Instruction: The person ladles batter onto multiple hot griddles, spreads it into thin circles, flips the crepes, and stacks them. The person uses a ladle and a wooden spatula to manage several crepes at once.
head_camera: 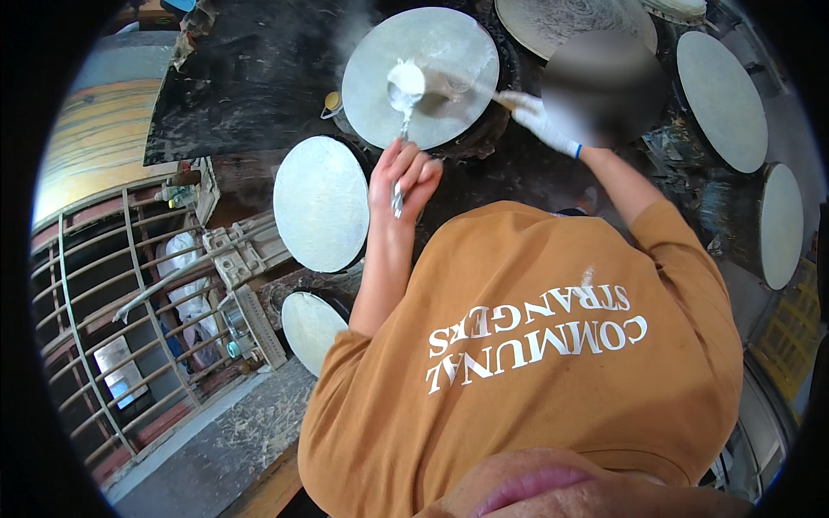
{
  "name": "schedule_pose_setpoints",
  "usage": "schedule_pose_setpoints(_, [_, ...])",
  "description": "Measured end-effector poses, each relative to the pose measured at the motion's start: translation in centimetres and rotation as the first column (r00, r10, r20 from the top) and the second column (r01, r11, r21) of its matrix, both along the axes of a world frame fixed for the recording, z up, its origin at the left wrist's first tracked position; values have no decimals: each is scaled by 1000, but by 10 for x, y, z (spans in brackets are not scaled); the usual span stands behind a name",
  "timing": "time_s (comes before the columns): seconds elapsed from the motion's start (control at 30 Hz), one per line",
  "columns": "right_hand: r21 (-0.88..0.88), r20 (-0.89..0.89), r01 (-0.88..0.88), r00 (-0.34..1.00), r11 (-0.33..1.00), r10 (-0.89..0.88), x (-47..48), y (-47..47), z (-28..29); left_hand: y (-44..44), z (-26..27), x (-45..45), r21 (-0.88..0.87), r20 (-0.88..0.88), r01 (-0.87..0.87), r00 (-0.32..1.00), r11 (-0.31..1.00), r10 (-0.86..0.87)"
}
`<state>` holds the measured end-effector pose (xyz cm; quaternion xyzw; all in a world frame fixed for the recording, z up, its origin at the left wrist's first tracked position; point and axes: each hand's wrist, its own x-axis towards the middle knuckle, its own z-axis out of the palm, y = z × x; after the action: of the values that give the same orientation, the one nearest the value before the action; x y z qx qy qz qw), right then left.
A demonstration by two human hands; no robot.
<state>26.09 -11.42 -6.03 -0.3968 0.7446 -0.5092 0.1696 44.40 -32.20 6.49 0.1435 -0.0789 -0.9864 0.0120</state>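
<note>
My left hand (407, 178), bare, is closed around the handle of a metal ladle (407, 87). White liquid batter coats the ladle's bowl, held over a large round pale griddle (447, 35). My right hand (541, 123), in a white knit glove, grips a thin wooden stick (502, 98) at the griddle's right edge. The stick's far end is motion-blurred over the griddle, so its shape cannot be told. Steam rises by the griddle's upper left edge. A round blurred patch covers what lies beside my right wrist.
More round pale-topped griddles stand at the left (320, 204), lower left (314, 330), right (722, 100) and far right (782, 226). A darker round plate (576, 26) lies at the top. A small yellow-capped item (332, 101) sits beside the main griddle. Metal window bars (133, 259) stand left.
</note>
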Motion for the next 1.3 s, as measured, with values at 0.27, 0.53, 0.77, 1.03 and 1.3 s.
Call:
schedule_pose_setpoints(0.27, [394,15,-297,948,870,317,-41,16,39,21,98,22,-415,-195,-23,979,909,-64])
schedule_pose_setpoints(0.53, [183,-125,130,986,975,-108,-58,29,-23,51,125,-89,-608,-298,110,886,786,-355])
schedule_pose_setpoints(0.77, [481,-78,-311,916,820,393,-39,148,12,107,43,-224,-692,41,349,893,632,-449])
schedule_pose_setpoints(1.03, [248,-42,517,850,819,-524,-3,325,-17,137,-133,-304,-587,322,203,947,-784,4])
schedule_pose_setpoints(1.3, [349,-66,572,805,742,-589,-69,251,-14,174,-63,-369,-504,554,370,832,-781,37])
